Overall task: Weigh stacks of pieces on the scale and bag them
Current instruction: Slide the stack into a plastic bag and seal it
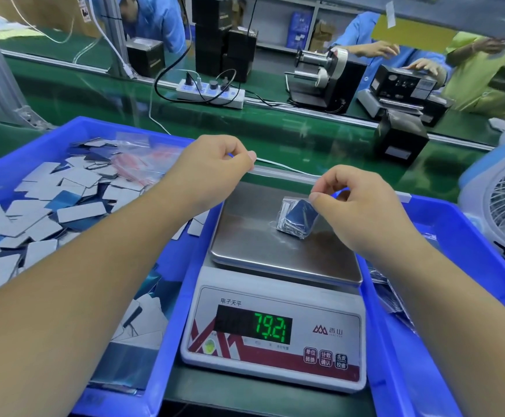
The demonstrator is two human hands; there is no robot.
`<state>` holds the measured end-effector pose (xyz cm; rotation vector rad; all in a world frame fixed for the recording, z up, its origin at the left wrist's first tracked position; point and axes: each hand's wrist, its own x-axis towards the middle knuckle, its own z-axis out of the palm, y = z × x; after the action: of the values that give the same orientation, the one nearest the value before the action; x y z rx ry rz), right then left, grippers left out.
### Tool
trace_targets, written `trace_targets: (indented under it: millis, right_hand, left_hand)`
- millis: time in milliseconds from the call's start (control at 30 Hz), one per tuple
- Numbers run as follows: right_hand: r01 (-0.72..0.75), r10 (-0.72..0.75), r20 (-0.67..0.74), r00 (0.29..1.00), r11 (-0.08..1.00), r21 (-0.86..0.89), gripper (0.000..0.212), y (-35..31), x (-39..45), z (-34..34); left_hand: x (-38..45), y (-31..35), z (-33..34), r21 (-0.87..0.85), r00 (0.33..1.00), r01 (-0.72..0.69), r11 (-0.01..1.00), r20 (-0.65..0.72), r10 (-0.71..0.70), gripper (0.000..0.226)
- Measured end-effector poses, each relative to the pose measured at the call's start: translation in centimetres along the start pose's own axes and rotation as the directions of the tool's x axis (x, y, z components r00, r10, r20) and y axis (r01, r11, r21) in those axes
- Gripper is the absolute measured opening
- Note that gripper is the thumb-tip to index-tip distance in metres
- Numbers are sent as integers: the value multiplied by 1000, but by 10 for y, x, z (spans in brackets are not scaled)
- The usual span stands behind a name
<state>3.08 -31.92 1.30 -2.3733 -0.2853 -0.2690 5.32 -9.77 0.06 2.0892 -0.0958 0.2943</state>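
At the centre of the frame a white electronic scale with a steel pan (275,254) reads 79.21 in green digits, and on the pan's right half rests a small clear plastic bag (298,219) already filled with a stack of dark blue and silver pieces. Both hands work above it: the left hand (212,167) pinches one end of the bag's long clear top strip, while the right hand (356,203) pinches the other end just above the stack, as if sealing it. So this batch looks weighed and bagged, with only closing left. Many loose blue-and-grey flat pieces (49,200) remain in the blue plastic bin (167,311) at left, so plenty remains; finished bags appear to lie in the right blue tray (443,224).
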Motion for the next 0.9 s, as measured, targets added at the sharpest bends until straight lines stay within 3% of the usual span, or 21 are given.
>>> trace_targets:
  millis: [467, 600, 667, 900]
  right_hand:
    - [41, -38, 86, 996, 999, -32, 12, -4, -3, 0]
    - [102, -73, 257, 964, 990, -102, 53, -5, -6, 0]
    - [171, -99, 329, 939, 965, -198, 64, -4, -7, 1]
    - [245, -172, 261, 950, 927, -282, 31, -1, -4, 7]
  left_hand:
    - [1, -1, -1, 11, 1000, 7, 1000, 5, -7, 24]
    - [0, -1, 1, 15, 1000, 6, 1000, 26, -6, 24]
    - [-2, 0, 3, 14, 999, -5, 1000, 49, 4, 23]
    - [-12, 6, 16, 66, 985, -148, 987, 95, 141, 22]
